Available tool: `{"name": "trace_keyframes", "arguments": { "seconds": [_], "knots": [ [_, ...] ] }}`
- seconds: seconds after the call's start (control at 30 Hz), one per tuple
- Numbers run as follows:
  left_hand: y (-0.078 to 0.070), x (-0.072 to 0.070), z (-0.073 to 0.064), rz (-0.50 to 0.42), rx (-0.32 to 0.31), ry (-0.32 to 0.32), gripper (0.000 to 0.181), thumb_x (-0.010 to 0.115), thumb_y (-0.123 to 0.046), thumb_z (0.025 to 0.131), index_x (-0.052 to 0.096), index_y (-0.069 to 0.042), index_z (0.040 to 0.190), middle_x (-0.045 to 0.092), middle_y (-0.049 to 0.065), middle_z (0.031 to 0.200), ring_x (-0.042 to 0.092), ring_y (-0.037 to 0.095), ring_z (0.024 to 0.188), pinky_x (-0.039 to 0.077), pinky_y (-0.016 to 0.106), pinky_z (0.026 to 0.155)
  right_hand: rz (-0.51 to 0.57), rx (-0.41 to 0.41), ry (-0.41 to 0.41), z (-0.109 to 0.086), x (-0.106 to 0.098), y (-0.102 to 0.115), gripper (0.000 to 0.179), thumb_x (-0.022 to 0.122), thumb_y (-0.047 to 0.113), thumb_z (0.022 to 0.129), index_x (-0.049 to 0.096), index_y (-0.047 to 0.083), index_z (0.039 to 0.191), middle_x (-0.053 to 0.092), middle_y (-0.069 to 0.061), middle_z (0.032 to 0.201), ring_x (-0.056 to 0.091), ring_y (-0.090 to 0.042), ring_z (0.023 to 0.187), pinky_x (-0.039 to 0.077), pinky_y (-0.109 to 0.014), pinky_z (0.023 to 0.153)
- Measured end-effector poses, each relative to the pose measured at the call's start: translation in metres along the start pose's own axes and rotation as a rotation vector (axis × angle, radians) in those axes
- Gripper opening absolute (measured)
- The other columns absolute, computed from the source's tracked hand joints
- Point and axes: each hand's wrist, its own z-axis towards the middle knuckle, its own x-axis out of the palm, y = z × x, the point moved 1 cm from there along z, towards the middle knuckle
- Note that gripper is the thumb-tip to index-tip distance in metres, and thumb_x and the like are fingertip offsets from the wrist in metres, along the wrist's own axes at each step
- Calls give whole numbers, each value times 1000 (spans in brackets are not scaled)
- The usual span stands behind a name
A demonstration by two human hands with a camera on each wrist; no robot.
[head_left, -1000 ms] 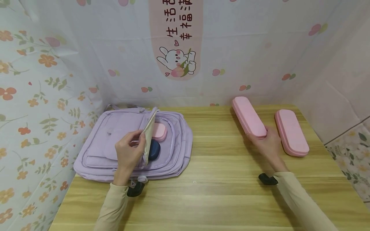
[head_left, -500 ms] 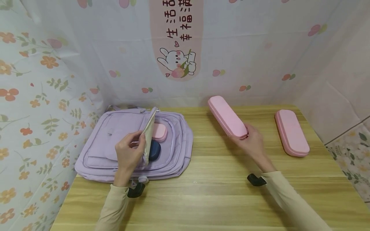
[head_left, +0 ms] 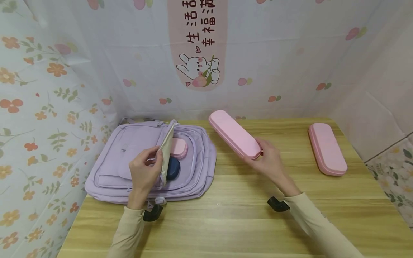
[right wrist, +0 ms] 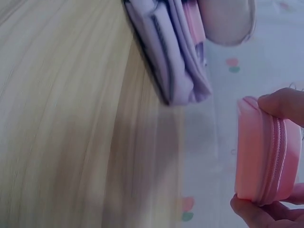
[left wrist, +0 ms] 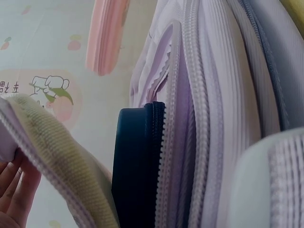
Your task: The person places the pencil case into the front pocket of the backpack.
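A lilac backpack (head_left: 142, 143) lies on the left of the table, its front pocket unzipped. My left hand (head_left: 145, 168) pinches the edge of the pocket flap (head_left: 167, 152) between thumb and fingers, holding it up. Inside the pocket sit a pink case (head_left: 178, 147) and a dark blue zip case (head_left: 173, 167); the blue one's zipped side (left wrist: 137, 156) shows close up in the left wrist view. My right hand (head_left: 269, 161) grips the near end of a long pink pencil case (head_left: 233, 133), tilted over the table right of the backpack. Its zipper (right wrist: 275, 156) runs between my thumb and fingers.
A second long pink pencil case (head_left: 328, 148) lies at the table's right side. The wooden table (head_left: 219, 222) meets a printed curtain (head_left: 274, 64) at the back and a flowered one (head_left: 42, 143) at the left.
My right hand has carried the long pink pencil case leftward from the right side toward the backpack. My left hand has kept its hold on the flap, almost unmoved.
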Motion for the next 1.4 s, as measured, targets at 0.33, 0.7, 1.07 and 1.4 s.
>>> {"name": "trace_keyframes", "arguments": {
  "seconds": [0.33, 0.7, 1.07, 1.4],
  "knots": [
    [0, -10, 1, -10, 21, 32, 15, 74, 4, 82, 78, 3, 97, 76, 16, 82, 66, 2, 71, 53, 5, 65, 34, -96, 88, -15, 20, 27, 78, 90, 30, 72, 58, -5, 133, 66, -19, 115, 62, -25, 96, 60, -37, 76],
    [-3, -9, 10, 22, 69, 71, 16, 74, 1, 83, 79, 1, 98, 77, 13, 82, 70, 17, 66, 53, 6, 63, 41, -227, 167, -26, 33, 50, 81, 93, 32, 67, 60, 1, 134, 67, -12, 113, 62, -21, 96, 58, -37, 77],
    [-3, -8, 5, 23, -13, 80, 11, 74, -2, 85, 79, 2, 94, 75, 14, 72, 64, -1, 64, 50, 4, 59, 152, -256, 239, -35, 47, 43, 80, 95, 24, 65, 55, 1, 130, 66, -11, 124, 64, -22, 109, 58, -39, 89],
    [-9, -11, 17, 33, -5, 48, 9, 72, -1, 87, 79, 3, 91, 74, 14, 69, 59, -10, 64, 48, 1, 60, 198, -266, 281, -20, 44, 40, 78, 94, 21, 67, 60, 4, 135, 59, -11, 116, 57, -21, 103, 56, -43, 87]
  ]
}}
